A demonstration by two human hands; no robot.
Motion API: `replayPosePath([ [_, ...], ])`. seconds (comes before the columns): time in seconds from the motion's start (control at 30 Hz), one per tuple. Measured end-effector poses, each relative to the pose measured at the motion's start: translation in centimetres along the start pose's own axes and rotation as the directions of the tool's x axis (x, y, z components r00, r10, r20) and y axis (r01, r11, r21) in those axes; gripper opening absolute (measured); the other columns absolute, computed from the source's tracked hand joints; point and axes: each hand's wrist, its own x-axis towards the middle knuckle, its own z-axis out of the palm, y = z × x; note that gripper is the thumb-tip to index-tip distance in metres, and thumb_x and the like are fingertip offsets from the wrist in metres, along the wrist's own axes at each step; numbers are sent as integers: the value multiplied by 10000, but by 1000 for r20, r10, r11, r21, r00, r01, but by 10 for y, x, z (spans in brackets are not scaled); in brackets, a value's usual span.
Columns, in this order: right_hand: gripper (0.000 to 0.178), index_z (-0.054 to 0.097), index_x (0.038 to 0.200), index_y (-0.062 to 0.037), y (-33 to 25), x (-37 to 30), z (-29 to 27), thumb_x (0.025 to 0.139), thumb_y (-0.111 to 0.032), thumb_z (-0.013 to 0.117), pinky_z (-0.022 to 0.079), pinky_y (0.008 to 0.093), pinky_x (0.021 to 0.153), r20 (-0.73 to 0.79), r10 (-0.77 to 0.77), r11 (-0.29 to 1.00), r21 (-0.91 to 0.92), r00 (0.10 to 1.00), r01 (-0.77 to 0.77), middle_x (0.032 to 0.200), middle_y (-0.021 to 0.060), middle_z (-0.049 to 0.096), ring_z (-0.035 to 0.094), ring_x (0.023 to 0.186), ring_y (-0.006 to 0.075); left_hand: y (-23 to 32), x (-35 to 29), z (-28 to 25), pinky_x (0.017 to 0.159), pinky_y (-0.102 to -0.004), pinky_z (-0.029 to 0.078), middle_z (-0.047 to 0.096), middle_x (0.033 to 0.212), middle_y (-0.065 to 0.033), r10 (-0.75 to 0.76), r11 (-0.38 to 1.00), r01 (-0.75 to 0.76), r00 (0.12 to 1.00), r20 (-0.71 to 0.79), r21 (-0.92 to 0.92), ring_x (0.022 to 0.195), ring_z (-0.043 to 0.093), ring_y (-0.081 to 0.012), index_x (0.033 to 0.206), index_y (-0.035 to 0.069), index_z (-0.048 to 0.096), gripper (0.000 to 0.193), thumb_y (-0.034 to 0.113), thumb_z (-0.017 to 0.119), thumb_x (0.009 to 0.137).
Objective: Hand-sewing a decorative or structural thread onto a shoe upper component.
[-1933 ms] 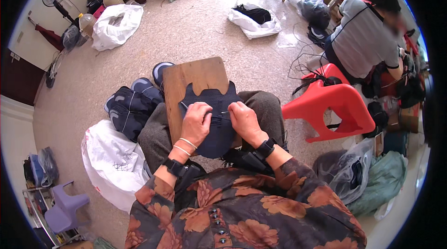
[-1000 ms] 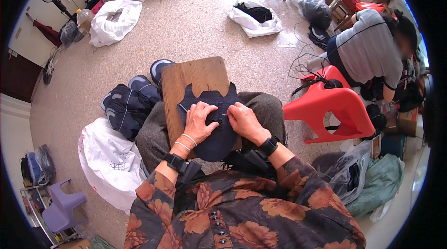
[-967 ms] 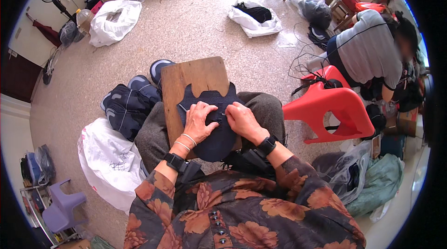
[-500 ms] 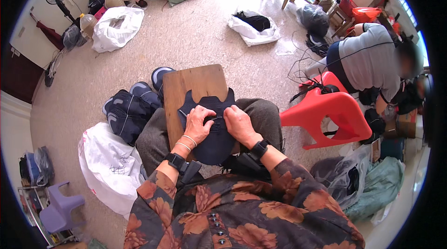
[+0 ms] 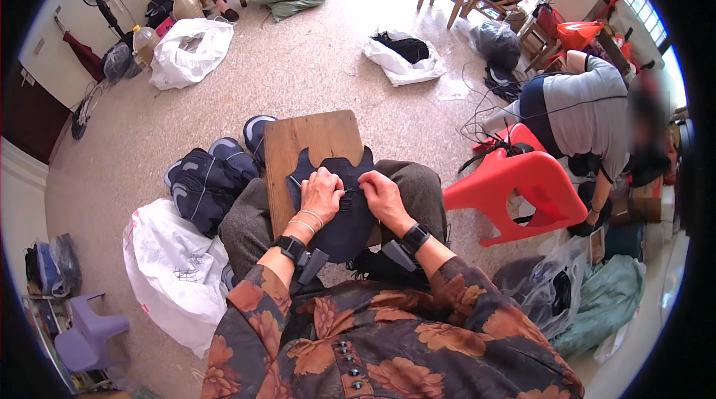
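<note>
A dark navy shoe upper (image 5: 350, 231) lies over a wooden board (image 5: 321, 130) across my lap, with a row of dark lacing down its middle. My left hand (image 5: 321, 194) rests on the upper's left side, its thumb and forefinger pinched beside the lacing. Opposite it, my right hand (image 5: 384, 196) is closed in a pinch at the right edge of the lacing. A thin light strand seems to show between the fingertips, too small to make out. What the right fingertips hold is hidden.
Tied bundles of dark shoe uppers (image 5: 205, 190) and a white sack (image 5: 171, 272) lie at my left. A red plastic stool (image 5: 548, 198) stands at right, beside a bent-over person (image 5: 585, 112). Clear and green bags (image 5: 608, 302) lie at lower right. Farther off is an open white bag (image 5: 406, 71).
My right hand has shifted slightly, its fingers now more pinched over the lacing. The left hand stays nearly in place. The person at right has lowered an arm toward the floor.
</note>
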Motion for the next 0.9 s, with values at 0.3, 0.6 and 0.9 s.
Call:
replayPosePath([
  [0.3, 195, 669, 1055, -4, 7, 6, -16, 1016, -17, 478, 497, 231, 662, 151, 299, 820, 464, 942, -335, 876, 43, 693, 584, 721, 65, -11, 4, -7, 822, -438, 412, 536, 962, -103, 149, 988, -147, 988, 42, -49, 992, 561, -311, 883, 111, 596, 94, 123, 681, 844],
  [0.6, 120, 645, 991, -18, -10, -6, -27, 919, -104, 687, 529, 330, 670, 82, 86, 996, 32, 993, -89, 875, 95, 636, 637, 738, 204, -1, 8, -16, 794, -394, 395, 585, 873, -46, 136, 984, -129, 990, 47, -125, 907, 585, -260, 895, 115, 655, 137, 146, 757, 809],
  [0.9, 97, 621, 880, -39, -12, -7, -5, 887, -120, 675, 529, 466, 723, 31, -6, 977, -214, 999, 13, 872, 158, 600, 643, 841, 369, 6, 10, -11, 815, -424, 410, 580, 934, -53, 97, 995, -96, 994, 59, -25, 977, 591, -268, 877, 144, 652, 121, 174, 748, 809],
])
